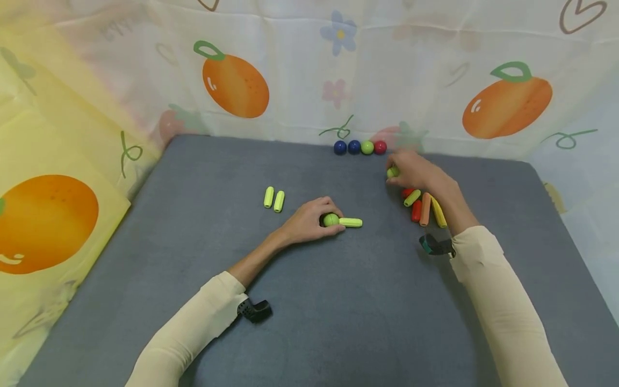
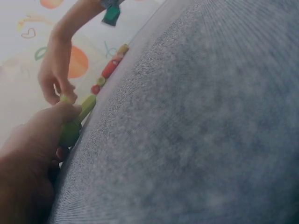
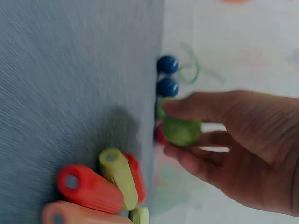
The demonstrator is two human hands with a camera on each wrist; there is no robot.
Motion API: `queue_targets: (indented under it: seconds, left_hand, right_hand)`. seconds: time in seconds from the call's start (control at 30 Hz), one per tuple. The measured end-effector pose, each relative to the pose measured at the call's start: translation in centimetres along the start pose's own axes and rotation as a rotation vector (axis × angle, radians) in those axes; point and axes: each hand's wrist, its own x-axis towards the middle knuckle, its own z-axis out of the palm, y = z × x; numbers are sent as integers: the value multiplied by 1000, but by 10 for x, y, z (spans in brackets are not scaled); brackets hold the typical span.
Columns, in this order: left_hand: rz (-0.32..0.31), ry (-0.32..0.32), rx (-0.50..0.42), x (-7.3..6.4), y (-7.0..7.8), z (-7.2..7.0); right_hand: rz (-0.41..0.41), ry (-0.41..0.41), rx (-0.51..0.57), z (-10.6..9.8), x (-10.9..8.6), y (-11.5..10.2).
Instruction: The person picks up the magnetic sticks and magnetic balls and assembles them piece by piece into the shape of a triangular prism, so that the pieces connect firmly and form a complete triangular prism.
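My left hand [image 1: 306,220] curls its fingers and thumb round a green ball [image 1: 331,219] at the middle of the table. A short yellow-green ridged rod [image 1: 352,222] runs out from that ball to the right, end against it. Farther back on the right, my right hand [image 1: 415,171] pinches another green ball [image 3: 181,131] between thumb and fingertips. In the right wrist view this ball is held above the cloth, its shadow falling beside it. Just under the right hand lies a pile of rods, including a red rod [image 3: 88,189] and a yellow-green rod [image 3: 117,177] with holes in their ends.
Along the back edge sit two blue balls [image 1: 347,147], a green ball [image 1: 367,147] and a red ball [image 1: 380,147]. Two yellow-green rods [image 1: 273,199] lie left of centre. Orange rod [image 1: 425,209] and yellow rod [image 1: 438,212] belong to the pile. A printed curtain [image 1: 290,32] hangs behind.
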Motion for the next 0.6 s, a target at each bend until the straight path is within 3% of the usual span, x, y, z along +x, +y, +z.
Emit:
queue_targets:
  seconds: [0.17, 0.27, 0.37, 0.6]
  left_hand:
    - [2, 8, -10, 0, 0, -1]
    - [-5, 12, -21, 0, -1, -2]
    - [-7, 12, -24, 0, 0, -3]
    - [-20, 9, -19, 1, 1, -3]
  right_hand:
    - [-77, -210, 150, 18, -21, -27]
    - [-105, -285, 205, 30, -26, -40]
    - [-132, -278, 226, 42, -27, -50]
    - [-143, -176, 191, 57, -26, -61]
